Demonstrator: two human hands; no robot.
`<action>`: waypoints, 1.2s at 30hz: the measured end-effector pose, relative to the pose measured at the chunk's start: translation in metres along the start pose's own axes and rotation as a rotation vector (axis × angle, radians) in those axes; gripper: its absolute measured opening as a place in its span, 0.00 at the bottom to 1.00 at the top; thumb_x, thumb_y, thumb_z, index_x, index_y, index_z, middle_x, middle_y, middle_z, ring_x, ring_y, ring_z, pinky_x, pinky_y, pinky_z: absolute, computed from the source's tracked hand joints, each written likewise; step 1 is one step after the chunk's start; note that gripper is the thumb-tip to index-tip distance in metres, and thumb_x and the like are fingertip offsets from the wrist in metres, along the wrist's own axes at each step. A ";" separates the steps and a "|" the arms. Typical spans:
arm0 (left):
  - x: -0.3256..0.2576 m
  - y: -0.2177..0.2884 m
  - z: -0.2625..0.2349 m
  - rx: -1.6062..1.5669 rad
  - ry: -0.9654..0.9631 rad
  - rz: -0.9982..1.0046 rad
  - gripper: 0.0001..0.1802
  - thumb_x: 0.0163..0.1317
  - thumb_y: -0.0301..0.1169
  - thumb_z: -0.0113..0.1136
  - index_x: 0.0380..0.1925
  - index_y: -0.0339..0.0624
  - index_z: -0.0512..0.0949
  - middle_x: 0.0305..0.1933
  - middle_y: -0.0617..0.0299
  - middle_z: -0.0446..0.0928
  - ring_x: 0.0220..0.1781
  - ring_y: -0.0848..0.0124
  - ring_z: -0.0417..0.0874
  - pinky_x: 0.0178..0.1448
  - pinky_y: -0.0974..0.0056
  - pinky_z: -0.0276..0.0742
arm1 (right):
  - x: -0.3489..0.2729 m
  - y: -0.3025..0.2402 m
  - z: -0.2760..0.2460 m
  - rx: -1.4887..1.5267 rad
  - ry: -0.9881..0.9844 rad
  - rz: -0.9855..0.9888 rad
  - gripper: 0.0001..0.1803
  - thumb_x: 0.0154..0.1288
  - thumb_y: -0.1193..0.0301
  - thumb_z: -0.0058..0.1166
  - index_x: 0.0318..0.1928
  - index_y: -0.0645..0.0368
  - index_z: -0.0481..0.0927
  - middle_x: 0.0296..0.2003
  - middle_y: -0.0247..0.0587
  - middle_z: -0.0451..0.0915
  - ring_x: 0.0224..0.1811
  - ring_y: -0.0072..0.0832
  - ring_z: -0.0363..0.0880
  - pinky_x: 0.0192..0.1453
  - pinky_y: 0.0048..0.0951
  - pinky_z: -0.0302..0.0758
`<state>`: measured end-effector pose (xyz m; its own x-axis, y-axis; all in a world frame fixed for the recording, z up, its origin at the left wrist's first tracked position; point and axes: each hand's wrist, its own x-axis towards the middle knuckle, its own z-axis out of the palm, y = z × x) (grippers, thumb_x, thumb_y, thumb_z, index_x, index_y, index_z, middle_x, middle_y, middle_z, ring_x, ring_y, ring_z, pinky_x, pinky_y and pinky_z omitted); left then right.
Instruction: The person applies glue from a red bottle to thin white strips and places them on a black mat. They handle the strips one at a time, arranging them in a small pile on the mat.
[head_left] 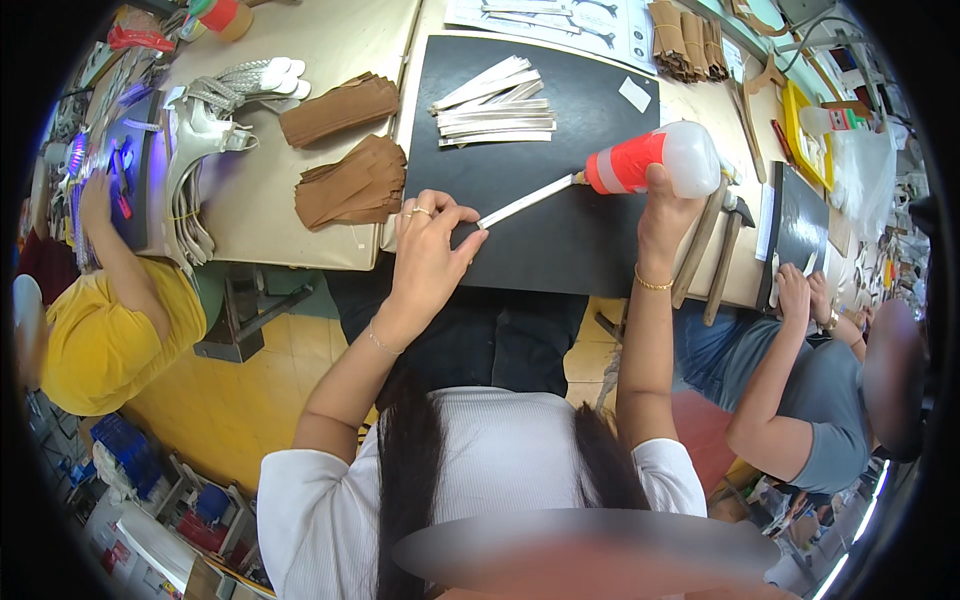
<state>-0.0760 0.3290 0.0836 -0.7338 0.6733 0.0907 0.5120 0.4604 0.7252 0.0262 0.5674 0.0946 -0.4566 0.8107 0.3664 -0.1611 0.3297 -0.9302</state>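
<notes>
A thin white strip point(530, 201) lies slantwise on the black mat point(570, 250). The fingertips of my left hand point(428, 245) pinch its near-left end. My right hand point(662, 225) is wrapped round a squeeze bottle point(625, 165) with a clear body and a red band, tipped sideways. Its narrow nozzle points left and meets the strip's far-right end; whether anything flows out is too small to see. Farther back on the mat lies a loose pile of similar white strips point(497, 120), with a small white piece point(634, 95) to their right.
Brown strip bundles point(350, 182) lie left of the mat, beside stacked white straps point(190, 150). Hammers point(735, 225) rest at the right, near a yellow tray point(805, 135). Other people work on both sides: a yellow sleeve point(110, 330) at left, a hand point(793, 290) at right.
</notes>
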 end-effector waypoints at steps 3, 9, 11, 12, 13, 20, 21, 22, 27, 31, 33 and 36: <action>0.000 0.000 0.000 -0.021 0.000 -0.012 0.10 0.46 0.29 0.69 0.30 0.42 0.81 0.35 0.61 0.69 0.42 0.61 0.69 0.48 0.59 0.62 | 0.002 -0.001 0.001 -0.022 -0.020 -0.005 0.25 0.52 0.60 0.69 0.42 0.67 0.77 0.36 0.36 0.79 0.38 0.23 0.76 0.46 0.26 0.72; 0.000 0.000 0.001 -0.013 0.010 0.002 0.09 0.46 0.29 0.68 0.28 0.42 0.81 0.35 0.62 0.70 0.42 0.62 0.69 0.48 0.59 0.62 | 0.003 0.002 0.003 -0.079 -0.029 0.016 0.25 0.52 0.61 0.69 0.42 0.67 0.77 0.36 0.38 0.80 0.38 0.24 0.77 0.45 0.26 0.73; 0.000 0.000 0.001 -0.007 0.011 0.004 0.08 0.46 0.29 0.68 0.28 0.42 0.81 0.35 0.62 0.70 0.42 0.62 0.69 0.48 0.60 0.62 | 0.000 0.002 0.003 -0.048 -0.045 0.038 0.25 0.51 0.61 0.69 0.42 0.67 0.77 0.36 0.38 0.80 0.38 0.24 0.77 0.44 0.26 0.73; 0.000 -0.001 0.001 -0.007 0.013 0.005 0.08 0.46 0.29 0.68 0.28 0.42 0.81 0.35 0.62 0.70 0.42 0.62 0.69 0.48 0.60 0.62 | -0.001 0.001 0.004 -0.031 -0.055 0.049 0.25 0.51 0.61 0.70 0.43 0.67 0.77 0.36 0.38 0.80 0.38 0.24 0.77 0.44 0.26 0.73; -0.001 -0.001 0.001 -0.006 0.013 0.002 0.08 0.46 0.29 0.68 0.28 0.42 0.81 0.36 0.62 0.70 0.43 0.62 0.69 0.48 0.60 0.62 | -0.002 0.001 0.005 -0.042 -0.062 0.051 0.26 0.51 0.61 0.70 0.43 0.67 0.77 0.36 0.38 0.79 0.38 0.24 0.77 0.44 0.26 0.74; -0.001 -0.002 0.001 0.000 0.019 -0.005 0.09 0.45 0.30 0.69 0.28 0.43 0.81 0.35 0.63 0.70 0.42 0.64 0.69 0.47 0.61 0.62 | -0.015 -0.004 0.019 0.018 -0.112 0.096 0.27 0.48 0.60 0.71 0.42 0.66 0.76 0.35 0.36 0.79 0.37 0.23 0.77 0.43 0.25 0.74; 0.000 -0.002 0.001 0.010 0.025 -0.003 0.09 0.45 0.31 0.69 0.28 0.43 0.82 0.35 0.63 0.70 0.42 0.64 0.70 0.46 0.62 0.62 | -0.018 -0.005 0.022 0.050 -0.116 0.116 0.27 0.48 0.60 0.72 0.42 0.66 0.76 0.35 0.36 0.79 0.37 0.23 0.77 0.43 0.25 0.74; 0.000 -0.002 0.001 0.011 0.022 -0.002 0.09 0.45 0.31 0.69 0.28 0.43 0.82 0.35 0.63 0.70 0.42 0.64 0.70 0.46 0.62 0.62 | -0.020 -0.006 0.026 0.056 -0.121 0.108 0.27 0.48 0.60 0.72 0.42 0.66 0.76 0.35 0.36 0.79 0.37 0.23 0.77 0.43 0.25 0.74; 0.000 -0.002 0.001 0.006 0.037 -0.002 0.10 0.45 0.31 0.70 0.29 0.43 0.81 0.35 0.63 0.70 0.42 0.63 0.70 0.46 0.62 0.63 | -0.034 -0.013 0.039 0.097 -0.154 0.129 0.26 0.47 0.61 0.73 0.40 0.66 0.77 0.34 0.35 0.80 0.35 0.22 0.77 0.40 0.24 0.74; 0.000 -0.004 0.001 0.002 0.037 0.006 0.12 0.45 0.31 0.70 0.31 0.42 0.81 0.35 0.62 0.70 0.42 0.63 0.70 0.46 0.61 0.63 | -0.043 -0.015 0.048 0.132 -0.186 0.174 0.25 0.47 0.63 0.73 0.39 0.67 0.77 0.33 0.36 0.80 0.35 0.21 0.77 0.39 0.24 0.75; 0.000 -0.004 0.001 -0.005 0.045 0.008 0.12 0.45 0.32 0.70 0.31 0.42 0.81 0.35 0.62 0.70 0.42 0.62 0.70 0.47 0.61 0.63 | -0.047 -0.016 0.052 0.190 -0.206 0.209 0.25 0.47 0.64 0.73 0.40 0.68 0.77 0.34 0.37 0.80 0.35 0.21 0.77 0.39 0.24 0.75; 0.000 -0.005 0.002 -0.006 0.041 0.004 0.13 0.45 0.31 0.70 0.31 0.41 0.81 0.35 0.61 0.71 0.42 0.62 0.70 0.47 0.61 0.64 | -0.053 -0.015 0.057 0.190 -0.221 0.206 0.25 0.47 0.63 0.72 0.40 0.68 0.77 0.34 0.36 0.80 0.35 0.21 0.77 0.39 0.24 0.75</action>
<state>-0.0780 0.3277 0.0788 -0.7497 0.6505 0.1216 0.5123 0.4541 0.7289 0.0026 0.4916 0.0878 -0.6717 0.7195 0.1765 -0.1963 0.0569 -0.9789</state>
